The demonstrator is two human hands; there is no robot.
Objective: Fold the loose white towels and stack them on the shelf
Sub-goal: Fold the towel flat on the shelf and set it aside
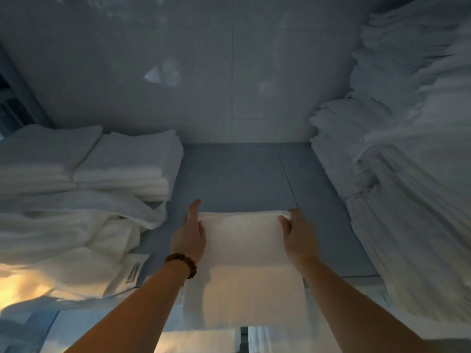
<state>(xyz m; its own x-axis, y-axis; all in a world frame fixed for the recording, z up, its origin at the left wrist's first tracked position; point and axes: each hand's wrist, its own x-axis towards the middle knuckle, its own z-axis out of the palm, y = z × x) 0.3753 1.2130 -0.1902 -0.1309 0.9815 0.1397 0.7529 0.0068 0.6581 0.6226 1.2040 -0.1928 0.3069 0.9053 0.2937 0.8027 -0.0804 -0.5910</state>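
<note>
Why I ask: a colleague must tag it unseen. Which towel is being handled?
On the grey shelf, between folded stacks at left and a tall pile at right, one folded towel sits front-centre. It alone is gripped by the left hand and right hand.

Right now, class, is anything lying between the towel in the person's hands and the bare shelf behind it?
Nothing visible does. The folded towel, held by the left hand and right hand, faces bare shelf. Folded stacks and a loose towel lie to its left, a tall pile to its right.
</note>
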